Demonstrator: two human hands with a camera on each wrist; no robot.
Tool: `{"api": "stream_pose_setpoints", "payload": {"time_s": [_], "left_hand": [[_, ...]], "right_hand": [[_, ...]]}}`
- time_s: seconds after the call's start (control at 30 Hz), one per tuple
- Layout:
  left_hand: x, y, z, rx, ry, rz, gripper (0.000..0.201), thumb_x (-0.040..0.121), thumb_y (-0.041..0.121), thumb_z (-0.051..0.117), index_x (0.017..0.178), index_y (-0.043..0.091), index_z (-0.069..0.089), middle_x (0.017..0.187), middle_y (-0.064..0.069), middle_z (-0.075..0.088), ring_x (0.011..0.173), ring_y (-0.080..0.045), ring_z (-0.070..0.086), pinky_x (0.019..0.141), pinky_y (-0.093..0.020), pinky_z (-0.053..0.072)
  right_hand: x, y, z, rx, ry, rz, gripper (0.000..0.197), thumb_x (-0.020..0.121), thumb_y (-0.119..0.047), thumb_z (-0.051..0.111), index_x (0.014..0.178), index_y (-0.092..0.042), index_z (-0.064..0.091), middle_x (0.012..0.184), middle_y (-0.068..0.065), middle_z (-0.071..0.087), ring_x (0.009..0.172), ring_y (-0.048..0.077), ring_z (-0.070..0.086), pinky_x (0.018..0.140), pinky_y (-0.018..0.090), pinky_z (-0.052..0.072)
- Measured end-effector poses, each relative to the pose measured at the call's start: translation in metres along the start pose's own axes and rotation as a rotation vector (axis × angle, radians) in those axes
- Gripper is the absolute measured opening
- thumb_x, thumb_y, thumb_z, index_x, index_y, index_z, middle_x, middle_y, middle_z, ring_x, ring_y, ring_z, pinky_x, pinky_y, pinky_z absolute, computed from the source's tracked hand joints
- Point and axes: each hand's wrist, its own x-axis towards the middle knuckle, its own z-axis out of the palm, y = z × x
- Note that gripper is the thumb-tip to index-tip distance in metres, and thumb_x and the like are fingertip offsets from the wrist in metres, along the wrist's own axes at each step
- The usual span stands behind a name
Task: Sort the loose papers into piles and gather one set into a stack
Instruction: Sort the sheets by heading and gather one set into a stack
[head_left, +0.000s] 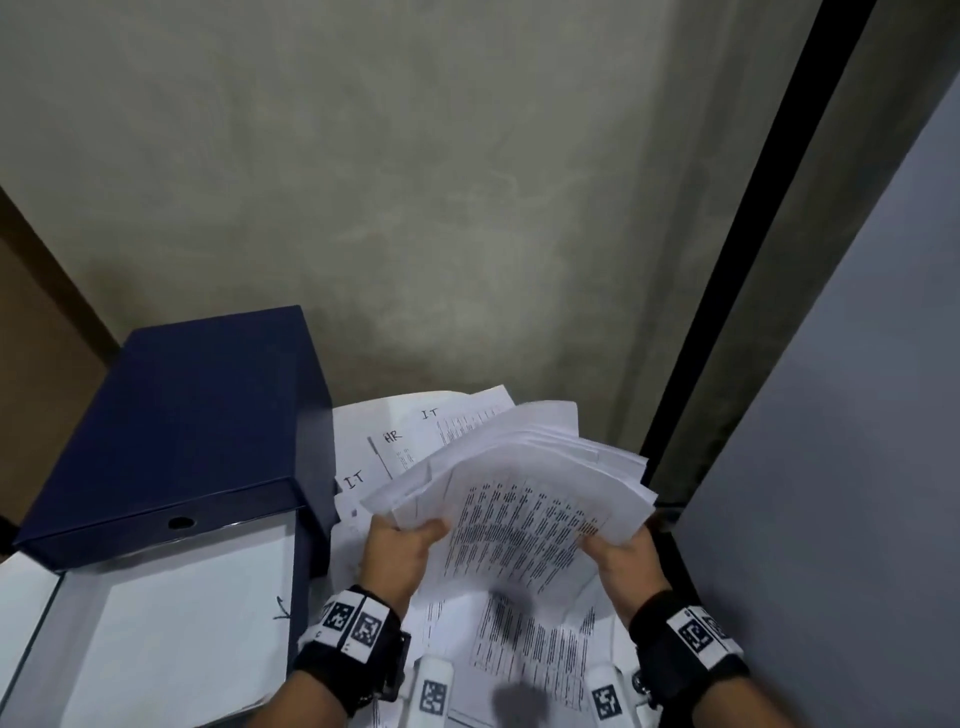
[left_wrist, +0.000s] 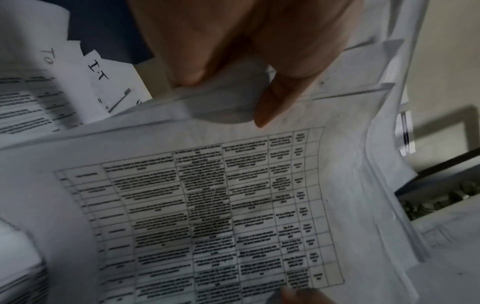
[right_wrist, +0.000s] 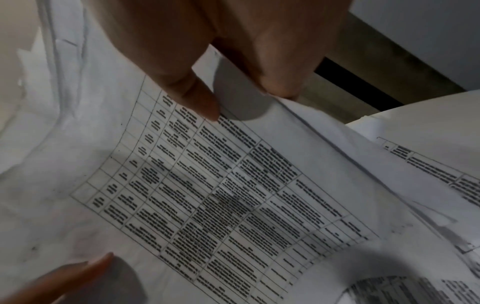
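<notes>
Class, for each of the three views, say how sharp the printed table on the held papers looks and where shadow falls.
Head view: the held papers show text as smeared dashes, with a dark blur below. Left wrist view: grid lines clear, words unreadable, thumb casting a shadow. Right wrist view: dim, soft print, shadow under the fingers.

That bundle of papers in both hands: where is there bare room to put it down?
The closed lid of the dark blue box is bare. Its open tray holds one flat white sheet with nothing on top. Right of the box it is crowded: labelled sheets and printed pages overlap under the left hand and right hand.
</notes>
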Motion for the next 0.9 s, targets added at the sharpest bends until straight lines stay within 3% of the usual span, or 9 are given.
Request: {"api": "stream_pose_setpoints", "payload": {"time_s": [0.1,0.17,0.27,0.33,0.43,0.5,0.63,0.73,0.9], "left_hand": [[0.000,0.010,-0.001,-0.036,-0.025,0.013,0.031,0.080,-0.021,0.059,0.089,0.007,0.069,0.082,-0.007,0.078,0.079,-0.026,0.075,0.069,-0.035,0.061],[0.003,0.011,-0.004,-0.022,-0.021,0.003,0.035,0.078,-0.023,0.057,0.091,0.007,0.067,0.080,-0.008,0.077,0.079,-0.028,0.074,0.064,-0.034,0.060],[0.007,0.005,-0.008,0.029,-0.033,-0.024,0.043,0.075,-0.026,0.053,0.107,0.002,0.061,0.097,-0.017,0.074,0.092,-0.034,0.071,0.069,-0.037,0.059],[0.008,0.001,-0.008,0.048,-0.045,-0.037,0.049,0.075,-0.025,0.053,0.114,0.003,0.058,0.104,-0.016,0.072,0.097,-0.031,0.070,0.072,-0.035,0.059],[0.007,-0.005,-0.007,0.101,-0.055,-0.052,0.040,0.078,-0.015,0.062,0.114,0.003,0.061,0.103,-0.016,0.073,0.101,-0.034,0.069,0.084,-0.044,0.057],[0.004,-0.005,-0.005,0.122,-0.031,-0.031,0.032,0.082,-0.009,0.062,0.113,0.002,0.062,0.102,-0.016,0.074,0.100,-0.033,0.069,0.088,-0.046,0.056],[0.000,-0.001,0.000,0.118,-0.057,-0.046,0.038,0.089,-0.004,0.057,0.123,0.013,0.057,0.111,-0.010,0.072,0.106,-0.027,0.067,0.091,-0.045,0.055],[-0.004,0.000,0.006,0.178,-0.100,-0.058,0.038,0.095,0.005,0.051,0.128,0.024,0.052,0.117,-0.001,0.069,0.112,-0.021,0.063,0.095,-0.041,0.052],[-0.012,0.014,0.013,0.136,-0.088,0.036,0.038,0.096,0.000,0.050,0.126,0.022,0.049,0.113,0.003,0.069,0.103,-0.011,0.066,0.086,-0.029,0.055]], "right_hand": [[0.001,-0.001,-0.006,0.036,-0.007,-0.001,0.041,0.080,0.025,0.050,0.102,-0.007,0.065,0.089,0.007,0.072,0.088,0.025,0.068,0.075,0.037,0.053],[0.002,0.001,-0.007,0.029,-0.017,0.004,0.043,0.075,0.023,0.051,0.103,-0.007,0.066,0.090,0.008,0.074,0.092,0.029,0.069,0.077,0.041,0.054],[0.005,0.010,-0.009,0.023,-0.023,0.031,0.054,0.074,0.027,0.045,0.110,-0.009,0.063,0.103,0.010,0.073,0.101,0.028,0.067,0.087,0.047,0.054],[0.005,0.013,-0.008,0.016,-0.014,0.035,0.058,0.074,0.029,0.043,0.113,-0.009,0.061,0.107,0.012,0.071,0.101,0.027,0.067,0.089,0.048,0.053],[0.000,0.015,-0.005,-0.072,0.021,-0.006,0.050,0.076,0.026,0.045,0.101,-0.015,0.062,0.092,0.008,0.068,0.084,0.024,0.062,0.077,0.038,0.052],[-0.002,0.013,-0.003,-0.121,0.063,-0.054,0.045,0.081,0.022,0.047,0.090,-0.019,0.061,0.083,0.008,0.062,0.071,0.017,0.055,0.069,0.031,0.044],[-0.002,0.013,-0.002,-0.092,0.010,-0.031,0.047,0.087,0.018,0.046,0.103,-0.023,0.062,0.093,-0.013,0.073,0.086,0.000,0.068,0.078,0.026,0.050],[-0.004,0.013,0.001,-0.135,-0.039,-0.002,0.051,0.090,0.015,0.044,0.103,-0.031,0.062,0.091,-0.025,0.074,0.088,-0.008,0.068,0.079,0.022,0.051],[-0.002,0.001,0.002,-0.072,-0.035,-0.073,0.048,0.087,0.017,0.044,0.113,-0.020,0.061,0.104,-0.012,0.072,0.096,0.000,0.068,0.074,0.015,0.053]]}}
